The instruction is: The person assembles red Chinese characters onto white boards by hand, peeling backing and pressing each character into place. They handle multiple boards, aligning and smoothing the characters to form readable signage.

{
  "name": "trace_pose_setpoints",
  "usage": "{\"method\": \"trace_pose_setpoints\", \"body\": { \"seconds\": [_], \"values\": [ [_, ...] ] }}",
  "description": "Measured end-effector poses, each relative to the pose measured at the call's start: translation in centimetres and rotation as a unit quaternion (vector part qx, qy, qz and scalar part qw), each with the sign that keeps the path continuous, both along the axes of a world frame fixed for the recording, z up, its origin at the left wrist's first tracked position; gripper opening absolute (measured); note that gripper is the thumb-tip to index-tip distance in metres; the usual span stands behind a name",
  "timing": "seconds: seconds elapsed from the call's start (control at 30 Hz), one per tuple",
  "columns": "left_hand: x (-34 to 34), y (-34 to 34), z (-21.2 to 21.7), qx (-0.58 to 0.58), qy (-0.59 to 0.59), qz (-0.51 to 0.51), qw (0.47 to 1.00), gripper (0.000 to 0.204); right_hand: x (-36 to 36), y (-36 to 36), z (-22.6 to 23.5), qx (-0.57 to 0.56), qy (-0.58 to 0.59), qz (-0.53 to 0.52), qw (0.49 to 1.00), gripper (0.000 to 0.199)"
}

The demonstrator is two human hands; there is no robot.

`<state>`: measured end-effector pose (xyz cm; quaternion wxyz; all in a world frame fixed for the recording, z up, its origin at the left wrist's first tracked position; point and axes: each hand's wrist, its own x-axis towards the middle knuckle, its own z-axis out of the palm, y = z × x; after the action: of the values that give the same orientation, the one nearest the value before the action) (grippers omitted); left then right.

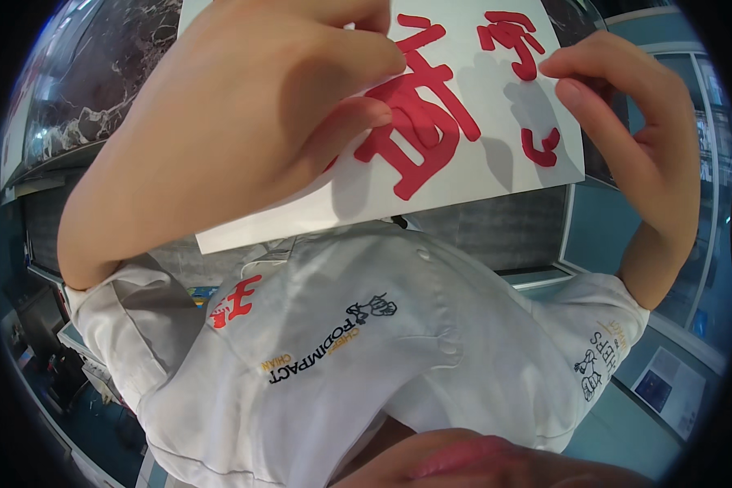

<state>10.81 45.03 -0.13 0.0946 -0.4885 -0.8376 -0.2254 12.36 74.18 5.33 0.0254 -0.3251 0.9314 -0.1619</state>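
Observation:
A white board point(260, 228) lies in front of me, carrying flat red pieces that look like dough or cut-out strokes. The largest is a red character-shaped piece point(427, 163) at the middle. My left hand point(301, 89) reaches over its left side, fingers bent, thumb and forefinger apart; whether they touch the piece I cannot tell. My right hand point(626, 122) is at the board's right edge, thumb and forefinger apart with nothing between them. Its forefinger is nearest a small red stroke cluster point(508, 37). Below that is a curved red piece point(538, 149).
Dark marbled stone point(110, 81) shows at the upper left. A dark grey surface point(512, 228) lies between the board and my white jacket point(366, 342). To the right stand glass-fronted shelves point(699, 163), with a printed sheet point(667, 390) lower down.

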Motion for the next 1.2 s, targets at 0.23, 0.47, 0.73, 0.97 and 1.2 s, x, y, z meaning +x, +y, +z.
{"method": "trace_pose_setpoints", "body": {
  "seconds": [0.23,0.47,0.73,0.97,1.2],
  "values": [
    [-0.8,0.8,-0.2,-0.009,0.0,-0.009,1.0,0.023,2.0,2.8,-1.1,-0.076,0.02,-0.054,0.995,0.012],
    [-0.1,0.2,-0.1,-0.008,-0.046,-0.047,0.998,0.021,1.6,1.2,-1.9,-0.084,0.024,-0.05,0.995,0.012],
    [-0.9,-2.5,0.3,0.039,0.111,0.043,0.992,0.02,-0.1,-0.6,-2.7,-0.123,0.0,-0.028,0.992,0.013],
    [-1.4,-7.8,-2.8,0.022,0.097,0.147,0.984,0.018,-0.7,-0.8,-2.7,-0.103,-0.005,-0.021,0.994,0.015],
    [-1.2,-7.3,-3.0,0.022,0.012,0.157,0.987,0.021,-1.3,-0.2,-2.5,-0.098,0.008,-0.019,0.995,0.016]
  ]
}}
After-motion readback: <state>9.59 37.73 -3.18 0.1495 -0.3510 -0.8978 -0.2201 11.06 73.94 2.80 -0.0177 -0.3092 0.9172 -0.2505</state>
